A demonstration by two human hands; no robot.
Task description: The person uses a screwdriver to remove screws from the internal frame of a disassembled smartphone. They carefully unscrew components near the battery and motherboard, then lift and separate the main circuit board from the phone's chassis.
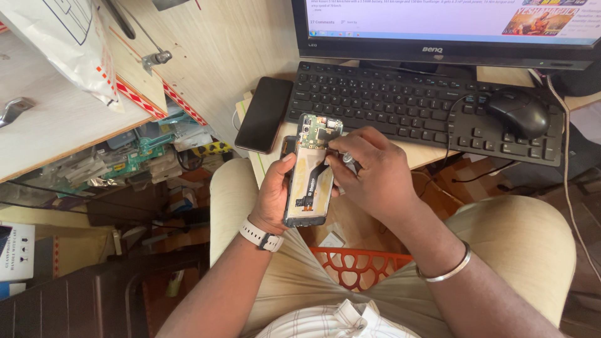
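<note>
The left hand (273, 195) grips an opened phone (312, 170), back cover off, upright above the person's lap. The right hand (370, 175) pinches a small metal tool (346, 159) against the phone's upper part. A keyboard (400, 106) and a second phone (264, 114) lie on the desk (219, 56) beyond.

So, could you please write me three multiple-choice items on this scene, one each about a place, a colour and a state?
1. Where does the intact black phone lie?
A. left of the keyboard
B. in the orange basket
C. on the mouse

2. What colour is the watch strap on the left hand?
A. red
B. white
C. green

3. In what state is the opened phone?
A. back cover off
B. fully closed
C. wrapped in plastic

Answers: 1 A, it lies by the keyboard's left end. 2 B, the band is white. 3 A, its board and flex cable show while the right hand works on it.
</note>
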